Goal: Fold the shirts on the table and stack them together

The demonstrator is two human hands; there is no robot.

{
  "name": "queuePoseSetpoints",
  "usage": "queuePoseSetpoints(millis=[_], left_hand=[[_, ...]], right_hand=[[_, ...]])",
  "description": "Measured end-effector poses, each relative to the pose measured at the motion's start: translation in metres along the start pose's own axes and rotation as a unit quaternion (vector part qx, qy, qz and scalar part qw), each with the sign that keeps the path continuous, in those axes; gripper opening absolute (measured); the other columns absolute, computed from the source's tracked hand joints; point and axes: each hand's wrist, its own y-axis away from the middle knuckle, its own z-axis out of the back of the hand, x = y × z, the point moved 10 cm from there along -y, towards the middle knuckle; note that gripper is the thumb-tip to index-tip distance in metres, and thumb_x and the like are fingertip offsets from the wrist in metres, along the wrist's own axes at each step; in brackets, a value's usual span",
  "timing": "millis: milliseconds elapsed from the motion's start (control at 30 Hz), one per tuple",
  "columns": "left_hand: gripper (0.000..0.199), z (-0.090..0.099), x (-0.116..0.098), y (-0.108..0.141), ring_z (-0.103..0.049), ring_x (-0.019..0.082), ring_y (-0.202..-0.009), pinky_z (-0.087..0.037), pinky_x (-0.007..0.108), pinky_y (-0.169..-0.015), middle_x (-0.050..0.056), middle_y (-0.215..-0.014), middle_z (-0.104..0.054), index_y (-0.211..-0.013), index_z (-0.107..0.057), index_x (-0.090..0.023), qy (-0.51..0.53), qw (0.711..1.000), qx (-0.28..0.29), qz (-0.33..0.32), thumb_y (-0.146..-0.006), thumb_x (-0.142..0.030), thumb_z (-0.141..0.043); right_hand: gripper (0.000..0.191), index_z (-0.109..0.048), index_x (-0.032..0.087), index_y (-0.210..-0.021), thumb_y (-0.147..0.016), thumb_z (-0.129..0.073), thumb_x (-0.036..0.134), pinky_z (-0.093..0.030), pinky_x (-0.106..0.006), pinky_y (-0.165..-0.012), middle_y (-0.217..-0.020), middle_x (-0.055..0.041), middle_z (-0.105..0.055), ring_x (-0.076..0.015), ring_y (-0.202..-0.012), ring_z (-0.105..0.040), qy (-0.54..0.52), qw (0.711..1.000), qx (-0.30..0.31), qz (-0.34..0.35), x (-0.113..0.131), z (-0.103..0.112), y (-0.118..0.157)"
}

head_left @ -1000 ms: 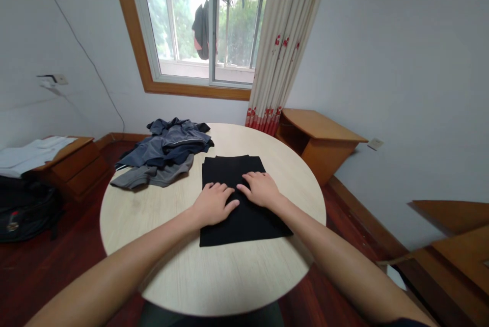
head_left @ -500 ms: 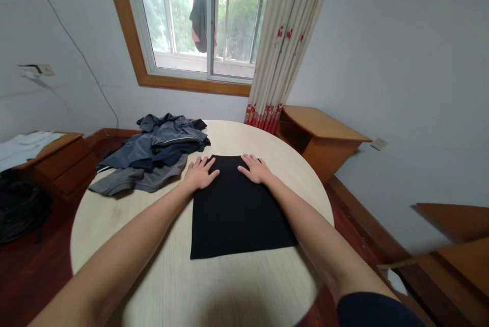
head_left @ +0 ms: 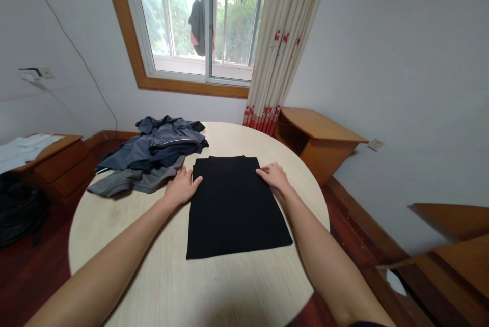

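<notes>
A folded black garment lies flat on the round pale wooden table, with a narrow strip showing past its far edge. At its far left side rests my left hand, open, the thumb over the cloth's edge and the fingers on the tabletop beside it. My right hand is at the far right corner, thumb touching the edge and the bent fingers just outside the cloth. Neither hand has the fabric lifted.
A loose heap of grey and navy clothes lies on the table's far left, close to my left hand. Beyond the table are a curtain, a window and a wooden cabinet. A low drawer unit stands at left.
Both hands have slid off the top of the black garment, outward and slightly nearer to me, to its left and right edges. The garment stays flat in about the same place.
</notes>
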Motion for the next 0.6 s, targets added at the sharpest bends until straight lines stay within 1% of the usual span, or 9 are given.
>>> queuePoseSetpoints(millis=[100, 167, 233, 300, 367, 433, 500, 567, 600], left_hand=[[0.06, 0.003, -0.008, 0.0, -0.034, 0.035, -0.147, -0.042, 0.053, -0.108, 0.018, -0.158, -0.04, -0.138, -0.055, -0.014, 0.019, 1.0, 0.0, -0.012, -0.096, -0.054, -0.039], [0.055, 0.005, -0.011, -0.002, -0.044, 0.033, -0.139, -0.044, 0.047, -0.107, 0.017, -0.149, -0.051, -0.132, -0.058, -0.014, 0.036, 0.999, -0.012, -0.023, -0.094, -0.052, -0.046], [0.052, 0.01, -0.011, -0.003, -0.051, 0.032, -0.132, -0.045, 0.043, -0.106, 0.016, -0.14, -0.059, -0.13, -0.059, -0.015, 0.045, 0.998, -0.027, -0.033, -0.092, -0.049, -0.051], [0.052, 0.016, -0.01, -0.002, -0.052, 0.031, -0.13, -0.044, 0.042, -0.108, 0.016, -0.137, -0.059, -0.132, -0.057, -0.015, 0.041, 0.997, -0.038, -0.047, -0.09, -0.045, -0.054], [0.053, 0.023, -0.014, 0.004, -0.051, 0.03, -0.13, -0.043, 0.041, -0.11, 0.014, -0.138, -0.057, -0.134, -0.056, -0.016, 0.04, 0.995, -0.028, -0.086, -0.087, -0.04, -0.059], [0.05, 0.026, -0.024, 0.014, -0.052, 0.028, -0.13, -0.042, 0.038, -0.112, 0.011, -0.136, -0.057, -0.13, -0.06, -0.02, 0.05, 0.986, 0.018, -0.157, -0.082, -0.034, -0.064], [0.048, 0.024, -0.035, 0.029, -0.053, 0.026, -0.13, -0.041, 0.036, -0.114, 0.007, -0.137, -0.057, -0.124, -0.066, -0.025, 0.063, 0.965, 0.095, -0.237, -0.077, -0.026, -0.066], [0.056, 0.018, -0.039, 0.044, -0.05, 0.026, -0.135, -0.039, 0.038, -0.115, 0.004, -0.146, -0.053, -0.125, -0.067, -0.031, 0.062, 0.94, 0.172, -0.288, -0.07, -0.02, -0.068], [0.064, 0.014, -0.038, 0.048, -0.047, 0.028, -0.138, -0.038, 0.04, -0.116, 0.002, -0.152, -0.048, -0.128, -0.066, -0.034, 0.057, 0.932, 0.199, -0.296, -0.067, -0.018, -0.069]], right_hand=[[0.041, -0.075, 0.016, -0.094, -0.089, -0.062, 0.054, -0.046, -0.03, -0.077, -0.094, -0.01, -0.073, -0.0233, -0.091, -0.066, -0.042, 0.997, 0.067, 0.006, 0.012, -0.005, 0.006], [0.038, -0.072, 0.014, -0.098, -0.085, -0.068, 0.05, -0.046, -0.028, -0.074, -0.096, -0.01, -0.073, -0.0225, -0.088, -0.067, -0.066, 0.995, 0.078, 0.002, 0.018, -0.005, 0.008], [0.038, -0.069, 0.014, -0.107, -0.082, -0.073, 0.043, -0.047, -0.028, -0.078, -0.106, -0.0112, -0.073, -0.0223, -0.093, -0.067, -0.086, 0.994, 0.07, -0.009, 0.019, -0.001, 0.008], [0.041, -0.066, 0.013, -0.115, -0.081, -0.075, 0.033, -0.048, -0.028, -0.082, -0.109, -0.0121, -0.072, -0.022, -0.095, -0.067, -0.109, 0.991, 0.07, -0.018, 0.015, 0.001, 0.009], [0.044, -0.063, 0.013, -0.12, -0.08, -0.075, 0.026, -0.05, -0.029, -0.08, -0.101, -0.0112, -0.073, -0.0207, -0.086, -0.068, -0.146, 0.985, 0.09, -0.03, 0.008, 0.001, 0.011], [0.046, -0.061, 0.013, -0.122, -0.079, -0.075, 0.023, -0.051, -0.029, -0.068, -0.084, -0.0073, -0.072, -0.0185, -0.068, -0.066, -0.2, 0.969, 0.131, -0.055, -0.002, -0.003, 0.016], [0.047, -0.06, 0.014, -0.12, -0.078, -0.077, 0.025, -0.048, -0.028, -0.055, -0.068, -0.0024, -0.066, -0.0163, -0.054, -0.06, -0.261, 0.944, 0.184, -0.082, -0.01, -0.01, 0.024], [0.052, -0.059, 0.015, -0.122, -0.075, -0.079, 0.026, -0.046, -0.027, -0.047, -0.061, 0.0006, -0.062, -0.0153, -0.046, -0.056, -0.305, 0.92, 0.226, -0.093, -0.012, -0.015, 0.032], [0.058, -0.057, 0.015, -0.127, -0.074, -0.08, 0.024, -0.045, -0.026, -0.045, -0.061, 0.0012, -0.061, -0.015, -0.045, -0.056, -0.318, 0.913, 0.239, -0.091, -0.01, -0.015, 0.036]])
